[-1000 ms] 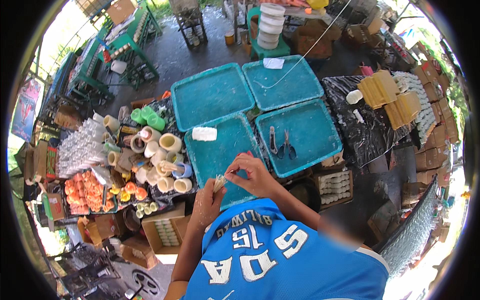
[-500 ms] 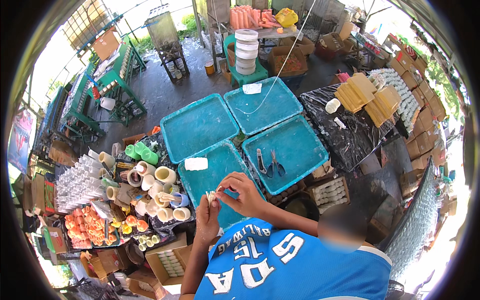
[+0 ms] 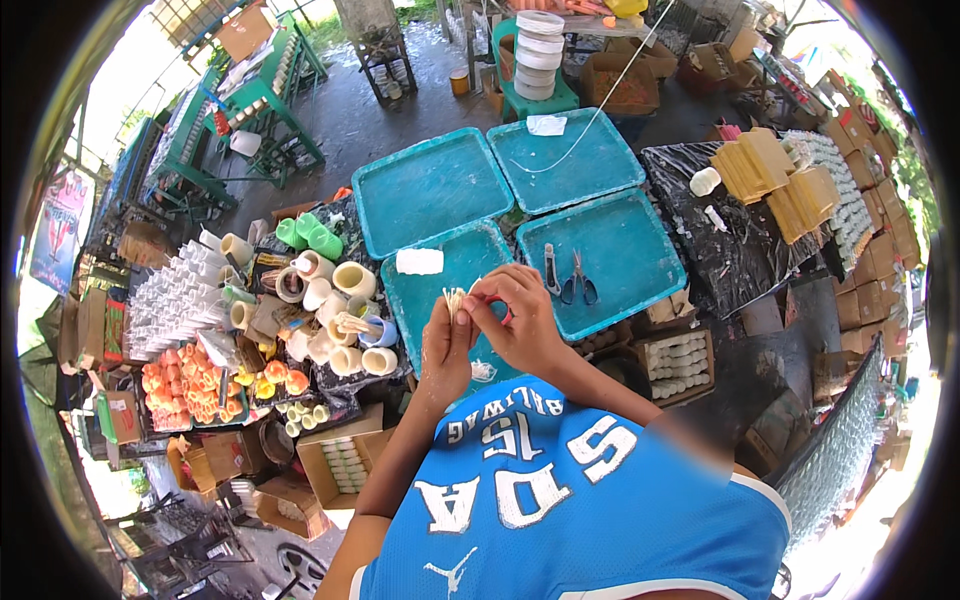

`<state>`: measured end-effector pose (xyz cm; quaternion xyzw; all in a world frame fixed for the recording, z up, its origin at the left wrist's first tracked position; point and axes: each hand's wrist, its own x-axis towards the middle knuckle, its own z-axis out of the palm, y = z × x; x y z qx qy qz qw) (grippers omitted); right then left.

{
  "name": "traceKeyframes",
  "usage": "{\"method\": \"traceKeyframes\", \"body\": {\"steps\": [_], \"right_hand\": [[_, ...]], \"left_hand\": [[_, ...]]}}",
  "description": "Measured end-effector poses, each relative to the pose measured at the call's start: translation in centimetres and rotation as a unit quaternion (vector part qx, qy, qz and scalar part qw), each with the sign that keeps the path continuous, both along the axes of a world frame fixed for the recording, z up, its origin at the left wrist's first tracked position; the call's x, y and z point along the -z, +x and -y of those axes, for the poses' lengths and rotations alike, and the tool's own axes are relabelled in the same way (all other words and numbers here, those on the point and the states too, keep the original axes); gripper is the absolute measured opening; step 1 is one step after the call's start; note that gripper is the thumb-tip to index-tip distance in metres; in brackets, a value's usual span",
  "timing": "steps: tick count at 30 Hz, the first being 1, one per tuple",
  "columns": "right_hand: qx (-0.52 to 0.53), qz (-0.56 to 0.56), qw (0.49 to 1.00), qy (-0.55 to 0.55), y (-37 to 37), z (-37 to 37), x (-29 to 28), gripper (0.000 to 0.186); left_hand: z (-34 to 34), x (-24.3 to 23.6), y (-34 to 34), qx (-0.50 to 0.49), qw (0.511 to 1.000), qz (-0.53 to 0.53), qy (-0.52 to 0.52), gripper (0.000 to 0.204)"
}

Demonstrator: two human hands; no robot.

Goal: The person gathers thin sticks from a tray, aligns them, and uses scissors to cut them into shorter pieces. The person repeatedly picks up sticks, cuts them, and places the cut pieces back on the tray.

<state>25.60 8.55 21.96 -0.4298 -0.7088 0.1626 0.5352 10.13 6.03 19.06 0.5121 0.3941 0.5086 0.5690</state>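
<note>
A bundle of thin, pale strands or sticks (image 3: 453,297) stands upright in my left hand (image 3: 446,345), whose fingers are wrapped round it. My right hand (image 3: 520,315) is closed in a pinch right beside the bundle; what its fingertips hold is too small to make out. Both hands are over the near-left teal tray (image 3: 465,245). On that tray lie a white folded piece (image 3: 419,262) and, close to my shirt, a small white tangle (image 3: 483,372). A utility knife (image 3: 551,270) and dark-handled scissors (image 3: 578,285) rest in the tray to the right.
Two more teal trays (image 3: 430,195) (image 3: 575,175) lie farther off. White cord (image 3: 610,95) slants over the far-right one, near stacked white spools (image 3: 539,55). Pale cylinders (image 3: 354,279) and orange pieces (image 3: 190,385) crowd the left. Yellow slabs (image 3: 755,165) sit on the right table.
The view has shifted, so the trays appear farther right and higher. My right hand has come down against the bundle, its fingers bent more. The white tangle by my shirt now shows.
</note>
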Motion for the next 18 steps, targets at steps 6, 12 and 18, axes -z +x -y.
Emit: {"method": "traceKeyframes", "body": {"steps": [6, 12, 18], "right_hand": [[-0.006, -0.013, 1.0, -0.025, 0.1, 0.4, 0.2, 0.011], [-0.034, 0.01, 0.999, -0.005, 0.5, 0.1, 0.1, 0.011], [-0.031, 0.04, 0.999, -0.014, 0.5, 0.1, 0.3, 0.011]], "left_hand": [[0.1, -0.4, 0.0, -0.008, 1.0, 0.003, -0.008, 0.023], [0.2, 0.1, -0.1, -0.012, 1.0, -0.007, -0.002, 0.023], [0.2, 0.6, -0.3, -0.005, 0.999, -0.002, -0.032, 0.024]]}}
